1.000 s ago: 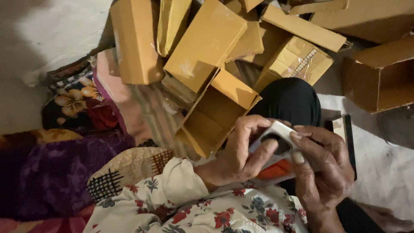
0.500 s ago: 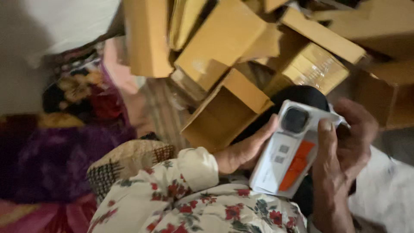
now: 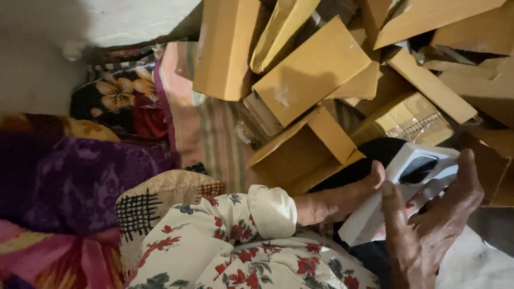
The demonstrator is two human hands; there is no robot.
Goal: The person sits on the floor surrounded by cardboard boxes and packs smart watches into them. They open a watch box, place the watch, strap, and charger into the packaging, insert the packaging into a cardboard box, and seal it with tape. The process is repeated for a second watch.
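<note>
Both my hands hold a small white retail box point(image 3: 369, 222) with a dark lens picture on its face. My left hand point(image 3: 342, 199), coming out of a floral sleeve, presses against the box's left side. My right hand point(image 3: 428, 235) wraps around it from below and the right, thumb on the near face and fingers over the far edge. The box is tilted, with its long side facing me, over a dark cloth point(image 3: 375, 152). An open, empty brown cardboard box point(image 3: 300, 158) lies just left of it.
A heap of brown cardboard boxes point(image 3: 310, 69) fills the top and right, one wrapped in clear film point(image 3: 412, 120). Striped and flowered cloths point(image 3: 198, 123) lie at left, a purple fabric point(image 3: 80, 182) at lower left, and a pale floor point(image 3: 32, 75) at far left.
The white box has been turned in my hands: its printed face no longer faces me and its long side shows. My left hand has slid from wrapping it to resting on its side.
</note>
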